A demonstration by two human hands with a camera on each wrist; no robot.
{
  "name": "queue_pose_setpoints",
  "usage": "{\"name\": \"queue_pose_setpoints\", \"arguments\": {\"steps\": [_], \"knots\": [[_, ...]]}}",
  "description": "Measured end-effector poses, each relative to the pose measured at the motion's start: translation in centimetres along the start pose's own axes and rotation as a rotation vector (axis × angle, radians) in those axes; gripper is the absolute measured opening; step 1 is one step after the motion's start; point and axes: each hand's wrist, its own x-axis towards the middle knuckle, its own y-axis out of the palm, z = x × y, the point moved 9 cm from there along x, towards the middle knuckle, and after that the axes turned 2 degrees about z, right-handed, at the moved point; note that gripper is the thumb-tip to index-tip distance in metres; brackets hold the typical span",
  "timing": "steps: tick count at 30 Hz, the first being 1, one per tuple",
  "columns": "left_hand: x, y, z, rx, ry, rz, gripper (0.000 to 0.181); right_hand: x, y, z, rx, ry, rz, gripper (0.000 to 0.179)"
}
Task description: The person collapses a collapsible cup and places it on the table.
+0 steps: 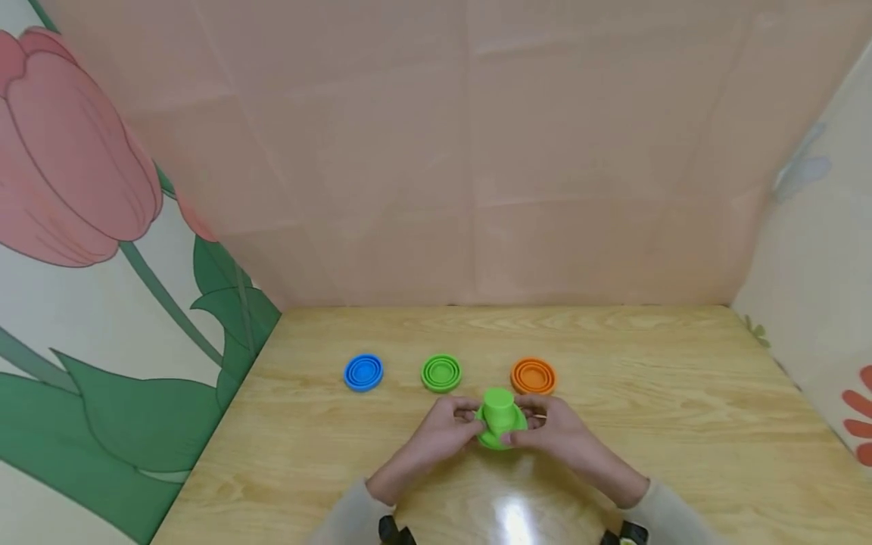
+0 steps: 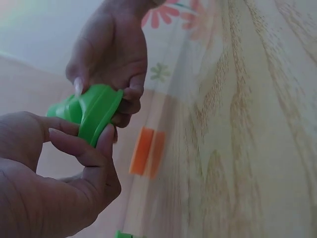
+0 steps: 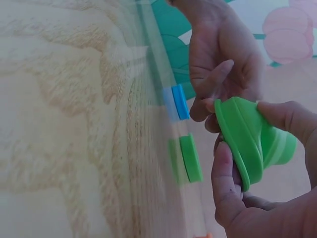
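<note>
Both hands hold a bright green collapsible silicone cup (image 1: 499, 416) above the table, its narrow end up and its wide rim below. My left hand (image 1: 443, 433) pinches the rim from the left with thumb and fingers. From the right, my right hand (image 1: 562, 431) grips the rim, its thumb on the near side. Seen from the left wrist, the cup (image 2: 99, 111) has its wall partly folded and bent. The right wrist view shows the rim of the cup (image 3: 242, 144) pulled out of round between the fingers.
Three flat, ringed collapsed cups lie in a row behind the hands: blue (image 1: 363, 372) at left, green (image 1: 441, 373) in the middle, orange (image 1: 534, 376) at right. The wooden table (image 1: 272, 454) meets a pink cloth backdrop (image 1: 463, 189), with flower-printed panels on both sides.
</note>
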Motion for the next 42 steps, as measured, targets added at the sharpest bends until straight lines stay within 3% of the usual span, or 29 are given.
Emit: {"name": "queue_pose_setpoints", "arguments": {"steps": [6, 15, 21, 27, 38, 42], "knots": [[0.0, -0.1, -0.3, 0.023, 0.008, 0.006, 0.041, 0.0, -0.3, 0.2, -0.014, 0.017, -0.029, 0.078], [-0.1, 0.2, -0.6, 0.031, 0.041, 0.052, 0.04, 0.4, -0.4, -0.1, -0.03, -0.026, 0.044, 0.069], [0.0, 0.4, -0.9, -0.095, 0.025, 0.149, 0.043, 0.7, -0.9, -0.1, 0.045, -0.024, 0.087, 0.065], [-0.3, 0.7, -1.2, -0.094, 0.054, 0.243, 0.054, 0.5, -0.9, 0.0, 0.092, -0.019, 0.109, 0.061], [-0.2, 0.7, -0.8, -0.121, 0.035, 0.208, 0.056, 0.4, -0.9, 0.4, 0.035, -0.063, 0.098, 0.056], [0.0, 0.5, -0.2, -0.152, 0.005, 0.165, 0.049, 0.5, -0.5, 0.3, 0.036, -0.074, 0.113, 0.057]]}}
